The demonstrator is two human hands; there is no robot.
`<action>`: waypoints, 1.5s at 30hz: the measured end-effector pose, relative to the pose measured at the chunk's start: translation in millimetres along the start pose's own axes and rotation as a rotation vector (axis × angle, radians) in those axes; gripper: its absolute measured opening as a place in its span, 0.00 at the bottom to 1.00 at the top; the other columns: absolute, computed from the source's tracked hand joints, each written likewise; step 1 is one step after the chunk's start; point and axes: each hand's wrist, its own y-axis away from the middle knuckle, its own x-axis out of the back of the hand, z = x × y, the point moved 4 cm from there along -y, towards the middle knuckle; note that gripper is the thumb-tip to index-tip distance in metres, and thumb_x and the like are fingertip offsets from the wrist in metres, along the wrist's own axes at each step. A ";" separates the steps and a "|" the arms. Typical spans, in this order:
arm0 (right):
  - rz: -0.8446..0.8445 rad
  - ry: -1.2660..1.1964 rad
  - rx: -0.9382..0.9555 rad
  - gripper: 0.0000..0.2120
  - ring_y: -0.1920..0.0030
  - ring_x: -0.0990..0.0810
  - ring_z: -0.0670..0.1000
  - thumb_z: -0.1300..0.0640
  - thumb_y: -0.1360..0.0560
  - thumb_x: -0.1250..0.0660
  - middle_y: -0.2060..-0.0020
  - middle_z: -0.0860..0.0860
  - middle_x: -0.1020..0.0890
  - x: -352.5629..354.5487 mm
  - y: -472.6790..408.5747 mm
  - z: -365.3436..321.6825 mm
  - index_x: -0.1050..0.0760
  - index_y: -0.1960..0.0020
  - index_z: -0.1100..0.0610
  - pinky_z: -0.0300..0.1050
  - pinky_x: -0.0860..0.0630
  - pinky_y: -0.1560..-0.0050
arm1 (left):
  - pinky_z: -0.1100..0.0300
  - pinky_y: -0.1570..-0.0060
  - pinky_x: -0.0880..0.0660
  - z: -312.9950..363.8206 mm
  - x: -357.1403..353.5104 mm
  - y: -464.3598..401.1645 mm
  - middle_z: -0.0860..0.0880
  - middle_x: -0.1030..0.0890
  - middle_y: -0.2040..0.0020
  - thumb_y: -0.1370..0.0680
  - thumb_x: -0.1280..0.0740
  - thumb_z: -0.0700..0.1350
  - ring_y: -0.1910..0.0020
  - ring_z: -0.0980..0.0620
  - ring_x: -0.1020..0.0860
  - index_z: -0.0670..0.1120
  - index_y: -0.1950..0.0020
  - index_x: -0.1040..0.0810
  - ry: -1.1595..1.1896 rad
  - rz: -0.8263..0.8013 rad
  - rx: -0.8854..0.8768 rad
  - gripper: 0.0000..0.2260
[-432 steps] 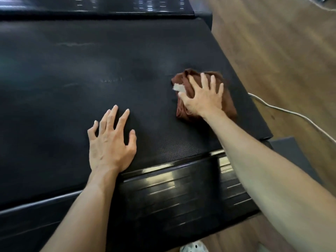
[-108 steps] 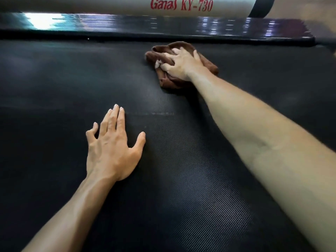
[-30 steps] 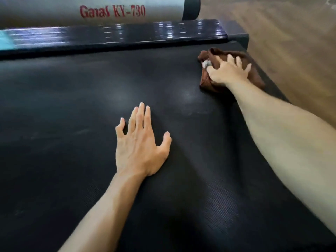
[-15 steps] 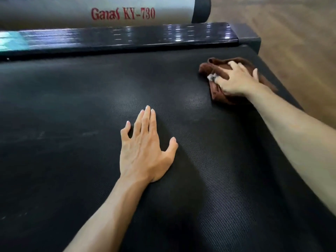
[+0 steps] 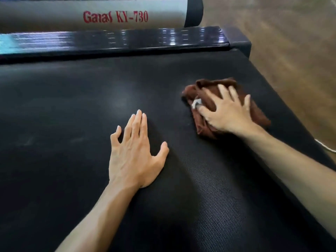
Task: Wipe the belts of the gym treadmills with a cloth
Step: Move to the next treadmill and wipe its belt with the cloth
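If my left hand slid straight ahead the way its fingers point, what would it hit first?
Bare belt lies ahead of the left hand; it would probably meet the glossy black rail first. The cloth sits off to its right.

Under the right hand's [image 5: 227,113] grip, the middle of the crumpled brown cloth [image 5: 203,95] is covered, so its folds there cannot be read. A small white tag [image 5: 196,103] beside the thumb is too blurred to read. The wide black textured treadmill belt [image 5: 72,124] runs past the left and bottom edges. Right of the grip, a thin white cord [image 5: 325,147] leaves the picture's edge, and the wooden floor [image 5: 291,51] beyond is smeared.
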 end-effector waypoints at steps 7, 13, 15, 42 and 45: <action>0.037 -0.050 -0.287 0.37 0.17 0.55 0.63 0.26 0.21 0.53 0.15 0.54 0.50 25.0 -124.3 39.0 0.47 0.17 0.41 0.73 0.60 0.22 | 0.50 0.20 0.56 0.0 -4.7 1.1 0.53 0.57 0.16 0.25 0.59 0.69 0.18 0.58 0.59 0.47 0.15 0.56 -0.003 0.008 -0.006 0.43; -0.007 0.049 0.193 0.34 0.17 0.50 0.55 0.27 0.23 0.53 0.16 0.47 0.45 18.6 -68.9 24.8 0.45 0.18 0.35 0.69 0.54 0.20 | 0.50 0.21 0.56 1.9 -2.8 -1.2 0.53 0.57 0.16 0.25 0.60 0.69 0.18 0.58 0.59 0.47 0.15 0.56 -0.003 -0.014 -0.008 0.43; -0.059 0.054 0.221 0.37 0.16 0.54 0.53 0.23 0.26 0.55 0.16 0.45 0.48 8.0 -16.5 37.9 0.48 0.19 0.32 0.68 0.57 0.20 | 0.50 0.21 0.56 3.3 -1.9 1.1 0.53 0.58 0.16 0.25 0.60 0.69 0.18 0.58 0.60 0.47 0.15 0.56 -0.001 -0.012 -0.003 0.43; 0.011 0.052 -0.074 0.35 0.16 0.57 0.58 0.27 0.21 0.51 0.15 0.51 0.52 1.6 0.6 -4.7 0.51 0.17 0.37 0.70 0.60 0.21 | 0.48 0.20 0.58 3.1 -3.0 -2.1 0.50 0.58 0.16 0.22 0.55 0.67 0.17 0.55 0.60 0.45 0.16 0.57 0.031 -0.021 -0.003 0.41; 0.023 0.045 0.086 0.34 0.16 0.58 0.58 0.29 0.20 0.51 0.15 0.51 0.52 -9.1 14.8 -54.3 0.51 0.17 0.37 0.70 0.61 0.21 | 0.49 0.19 0.62 -1.2 5.0 5.7 0.49 0.58 0.15 0.18 0.48 0.63 0.18 0.54 0.61 0.45 0.16 0.56 0.118 -0.027 -0.015 0.37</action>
